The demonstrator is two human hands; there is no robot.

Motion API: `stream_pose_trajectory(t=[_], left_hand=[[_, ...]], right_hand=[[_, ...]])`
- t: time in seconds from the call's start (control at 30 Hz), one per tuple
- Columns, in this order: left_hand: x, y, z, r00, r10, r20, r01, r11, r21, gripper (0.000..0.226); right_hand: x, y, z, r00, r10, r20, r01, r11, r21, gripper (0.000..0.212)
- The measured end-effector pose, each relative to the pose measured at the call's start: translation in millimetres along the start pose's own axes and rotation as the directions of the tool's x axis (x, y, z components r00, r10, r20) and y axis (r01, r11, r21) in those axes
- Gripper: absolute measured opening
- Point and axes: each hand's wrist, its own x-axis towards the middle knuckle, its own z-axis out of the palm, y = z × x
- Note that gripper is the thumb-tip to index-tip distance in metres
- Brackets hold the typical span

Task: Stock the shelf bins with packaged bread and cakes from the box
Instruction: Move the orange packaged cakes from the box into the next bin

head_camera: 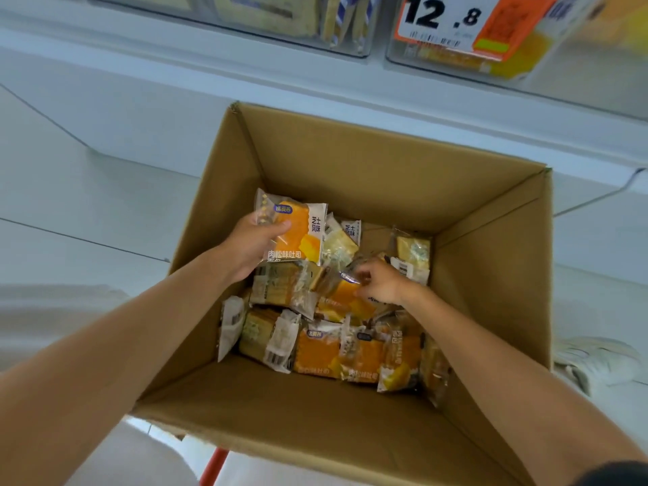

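An open cardboard box (368,159) stands below me with several orange and white bread packets (317,349) lying on its bottom. My left hand (250,249) is inside the box, shut on one orange bread packet (298,233) that it holds above the pile. My right hand (380,282) reaches in lower down, with its fingers closed on the clear edge of another orange packet (345,292) that lies in the pile. Clear shelf bins (466,61) with packaged bread run along the top of the view.
A price tag reading 12.8 (441,15) hangs on the right bin. A white shelf ledge (140,75) runs under the bins. White floor tiles surround the box. A red bar (214,466) shows under the box's near edge, and a white shoe (596,363) at the right.
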Motion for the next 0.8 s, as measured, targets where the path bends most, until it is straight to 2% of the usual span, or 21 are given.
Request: stream_pose_trajectory(t=[0.1, 0.23, 0.37, 0.4, 0.47, 0.53, 0.57, 0.6, 0.63, 0.7, 0.73, 0.8], left_hand=[[-12.0, 16.4, 5.9, 0.997, 0.070, 0.028, -0.072, 0.993, 0.096, 0.032], [-46.6, 50.5, 38.8, 0.966, 0.163, 0.203, -0.209, 0.950, 0.231, 0.032], [-84.2, 87.1, 80.9, 0.899, 0.216, 0.381, -0.346, 0.884, 0.315, 0.014], [-91.3, 97.4, 88.5, 0.889, 0.239, 0.392, -0.368, 0.881, 0.299, 0.021], [-102.4, 120.6, 105.2, 0.859, 0.302, 0.413, -0.406, 0.893, 0.192, 0.059], [-115.0, 147.1, 126.2, 0.830, 0.346, 0.438, -0.427, 0.899, 0.100, 0.095], [-121.5, 162.1, 138.9, 0.814, 0.368, 0.449, -0.452, 0.887, 0.093, 0.098], [-126.5, 176.8, 152.0, 0.790, 0.398, 0.466, -0.498, 0.861, 0.108, 0.090], [-129.3, 192.0, 165.2, 0.762, 0.441, 0.474, -0.556, 0.821, 0.128, 0.069], [-140.2, 225.0, 192.0, 0.664, 0.570, 0.484, -0.712, 0.680, 0.176, 0.024], [-141.0, 240.1, 204.1, 0.617, 0.619, 0.486, -0.769, 0.606, 0.204, 0.020], [-138.9, 266.4, 225.8, 0.544, 0.700, 0.463, -0.838, 0.485, 0.251, 0.027]], right_hand=[[-43.5, -34.6, -46.5, 0.986, -0.124, -0.110, 0.130, 0.990, 0.052, 0.040], [-108.2, -91.3, -111.8, 0.917, -0.317, -0.243, 0.327, 0.945, 0.003, 0.035], [-171.2, -122.9, -147.7, 0.870, -0.338, -0.358, 0.328, 0.940, -0.092, 0.053], [-187.9, -124.5, -155.6, 0.880, -0.317, -0.355, 0.311, 0.947, -0.075, 0.064], [-220.1, -123.7, -175.5, 0.902, -0.259, -0.346, 0.254, 0.965, -0.059, 0.083], [-250.9, -122.1, -201.8, 0.881, -0.240, -0.408, 0.211, 0.971, -0.115, 0.077], [-267.1, -122.9, -216.5, 0.852, -0.245, -0.462, 0.207, 0.969, -0.133, 0.070], [-283.7, -124.3, -231.6, 0.811, -0.260, -0.523, 0.215, 0.965, -0.148, 0.065], [-299.6, -124.5, -246.9, 0.763, -0.276, -0.585, 0.216, 0.961, -0.172, 0.063], [-327.4, -121.7, -277.5, 0.644, -0.295, -0.706, 0.183, 0.955, -0.232, 0.060], [-338.0, -119.6, -292.0, 0.572, -0.318, -0.756, 0.150, 0.947, -0.285, 0.059], [-346.9, -113.3, -317.8, 0.454, -0.373, -0.809, 0.045, 0.917, -0.397, 0.061]])
